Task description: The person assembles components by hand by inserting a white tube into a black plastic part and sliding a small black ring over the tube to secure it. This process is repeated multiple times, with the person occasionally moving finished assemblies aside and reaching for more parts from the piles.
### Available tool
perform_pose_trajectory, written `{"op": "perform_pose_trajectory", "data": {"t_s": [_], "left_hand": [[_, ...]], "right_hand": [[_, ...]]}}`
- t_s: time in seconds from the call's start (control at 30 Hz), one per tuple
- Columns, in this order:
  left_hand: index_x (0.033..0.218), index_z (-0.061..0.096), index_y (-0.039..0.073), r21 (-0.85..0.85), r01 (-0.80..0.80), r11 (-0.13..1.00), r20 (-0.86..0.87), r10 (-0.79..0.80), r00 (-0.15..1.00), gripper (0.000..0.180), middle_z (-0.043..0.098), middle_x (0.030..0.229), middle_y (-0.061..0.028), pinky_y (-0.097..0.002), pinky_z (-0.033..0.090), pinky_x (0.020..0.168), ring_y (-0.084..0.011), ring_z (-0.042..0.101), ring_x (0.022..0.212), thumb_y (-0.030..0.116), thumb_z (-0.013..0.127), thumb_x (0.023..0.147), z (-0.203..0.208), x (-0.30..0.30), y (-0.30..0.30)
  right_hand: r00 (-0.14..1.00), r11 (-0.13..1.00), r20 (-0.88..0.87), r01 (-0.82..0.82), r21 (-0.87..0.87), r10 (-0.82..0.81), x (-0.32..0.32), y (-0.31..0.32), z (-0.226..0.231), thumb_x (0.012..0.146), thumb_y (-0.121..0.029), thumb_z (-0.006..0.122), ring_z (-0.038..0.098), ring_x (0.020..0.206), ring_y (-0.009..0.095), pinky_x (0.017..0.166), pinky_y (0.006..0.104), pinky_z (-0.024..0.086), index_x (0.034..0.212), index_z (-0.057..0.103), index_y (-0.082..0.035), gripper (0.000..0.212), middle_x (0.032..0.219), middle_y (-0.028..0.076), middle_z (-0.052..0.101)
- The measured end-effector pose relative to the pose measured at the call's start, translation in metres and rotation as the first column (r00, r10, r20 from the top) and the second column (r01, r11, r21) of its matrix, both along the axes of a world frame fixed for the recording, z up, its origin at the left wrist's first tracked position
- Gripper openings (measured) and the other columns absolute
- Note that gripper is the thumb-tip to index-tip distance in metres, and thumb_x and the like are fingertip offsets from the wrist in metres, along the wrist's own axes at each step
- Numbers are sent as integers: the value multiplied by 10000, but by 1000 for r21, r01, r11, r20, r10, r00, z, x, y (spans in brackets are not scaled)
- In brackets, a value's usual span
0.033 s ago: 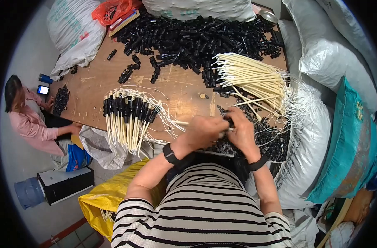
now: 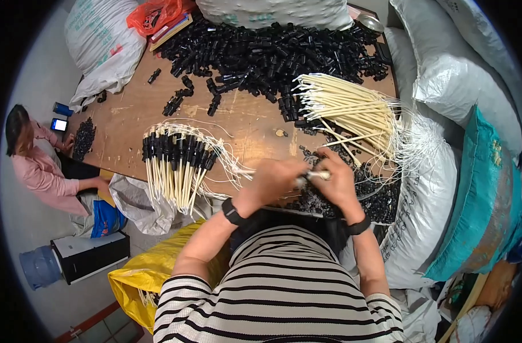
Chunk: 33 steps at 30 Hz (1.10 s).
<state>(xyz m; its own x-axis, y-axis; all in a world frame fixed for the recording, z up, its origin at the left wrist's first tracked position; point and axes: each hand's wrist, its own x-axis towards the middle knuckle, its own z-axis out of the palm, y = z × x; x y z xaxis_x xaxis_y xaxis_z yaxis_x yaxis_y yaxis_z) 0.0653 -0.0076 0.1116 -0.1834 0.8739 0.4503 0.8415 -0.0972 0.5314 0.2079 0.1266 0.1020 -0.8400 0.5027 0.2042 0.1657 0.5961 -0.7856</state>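
Note:
Over the near right part of the table, my two hands work close together. My left hand [image 2: 277, 182] is closed, slightly blurred, and a thin cream tube [image 2: 245, 171] sticks out of its left side. Beside it, my right hand [image 2: 339, 182] pinches a short pale tube end [image 2: 320, 175] between thumb and fingers. The point where the pieces meet is partly hidden by my fingers. Left of my hands lies a bundle of cream tubes capped with black fittings [image 2: 175, 150]. A pile of bare cream tubes [image 2: 352, 114] with thin white wires lies beyond my right hand.
Many black fittings [image 2: 272, 54] are heaped along the table's far side. Small dark parts [image 2: 381, 200] are spread by my right hand. White sacks [image 2: 424, 194] and a teal sack [image 2: 472, 194] crowd the right. A person in pink [image 2: 46, 177] sits at the left end.
My hands have shifted slightly apart, the left one moving left and up. A black piece seen by my right fingers before is hidden now, and a pale tube end shows there.

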Motion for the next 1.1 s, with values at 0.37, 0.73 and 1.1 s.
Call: {"op": "perform_pose_trajectory", "data": {"t_s": [0.37, 0.73, 1.1], "left_hand": [[891, 612, 12, -383, -38, 923, 804, 353, 478, 122, 604, 641, -20, -206, 418, 503, -70, 583, 567, 117, 552, 888, -28, 1, -1], [1071, 643, 109, -314, -189, 930, 314, 289, 904, 299, 655, 873, -109, -315, 491, 652, -221, 636, 729, 112, 663, 773, 7, 21, -12], [977, 630, 4, -378, -159, 912, 727, 399, 560, 149, 661, 740, -38, -218, 394, 495, -86, 546, 555, 83, 545, 882, -38, -1, -16]], "right_hand": [[950, 867, 268, -6, -498, 160, 10, -7, 32, 855, -87, 646, 585, 786, 59, 672, 186, 448, 1048, 687, -47, 202, 916, 29, 687], [929, 745, -233, 371, 554, -289, 64, 26, 66, 725, -193, 749, 456, 1230, 279, 964, 404, 407, 1287, 505, -25, 636, 1326, 151, 492], [990, 888, -117, -126, -442, 83, 27, -8, 26, 902, -277, 615, 526, 510, 100, 464, 226, 409, 831, 599, -50, 238, 798, 91, 649]]}}
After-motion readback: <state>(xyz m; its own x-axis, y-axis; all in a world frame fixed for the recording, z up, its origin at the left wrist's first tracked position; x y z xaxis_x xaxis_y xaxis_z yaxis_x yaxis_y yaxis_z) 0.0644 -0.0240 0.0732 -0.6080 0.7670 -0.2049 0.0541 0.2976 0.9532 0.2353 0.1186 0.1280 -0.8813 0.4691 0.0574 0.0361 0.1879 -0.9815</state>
